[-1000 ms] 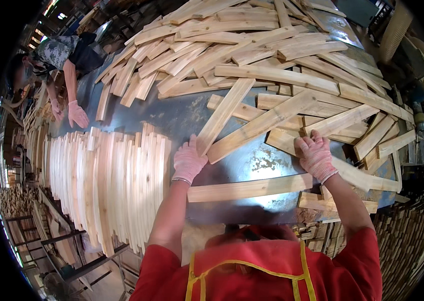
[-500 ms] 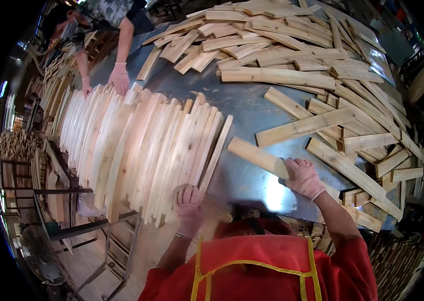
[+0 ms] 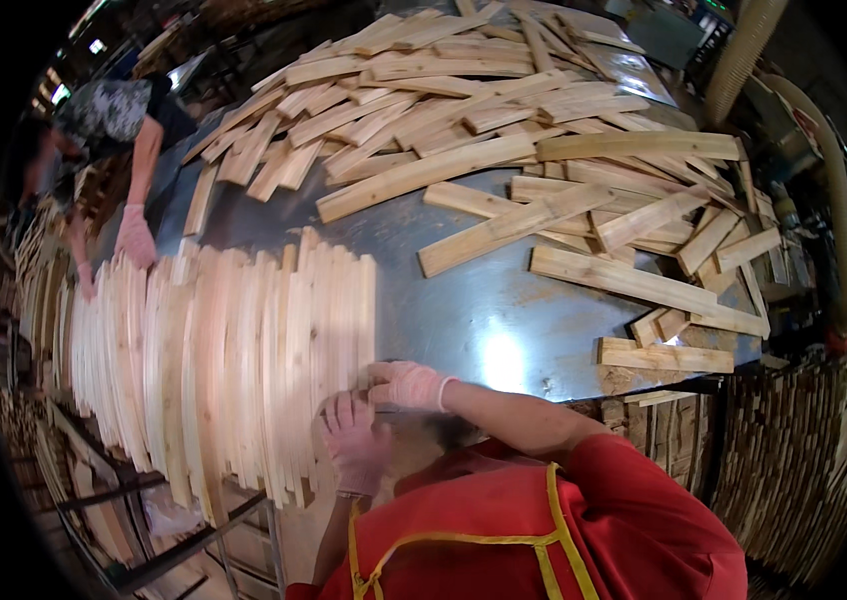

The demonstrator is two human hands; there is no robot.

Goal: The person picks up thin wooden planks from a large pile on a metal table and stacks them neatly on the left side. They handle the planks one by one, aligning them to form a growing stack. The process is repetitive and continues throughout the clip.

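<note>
A row of pale wooden boards [image 3: 233, 370], standing on edge side by side, fills the left part of the metal table. My left hand [image 3: 353, 447], in a pink glove, lies against the near ends at the row's right side, its fingers stretched out. Just right of it, my gloved right hand [image 3: 409, 386] has its fingers closed at the near end of the last wooden board [image 3: 367, 310]. That board stands against the row. The fingertips of my right hand are partly blurred, and the two hands nearly touch.
Loose boards [image 3: 503, 215] lie in a wide heap across the back and right of the metal table [image 3: 443, 300]. A co-worker's gloved hand [image 3: 135, 238] rests at the row's far left end. Stacked wood [image 3: 778, 440] stands below the table at right; a metal frame [image 3: 193, 545] stands at lower left.
My right hand has come left, carrying a board from the table's middle to the row's right end. The view has turned rightward. My left hand stays by the row's near ends.
</note>
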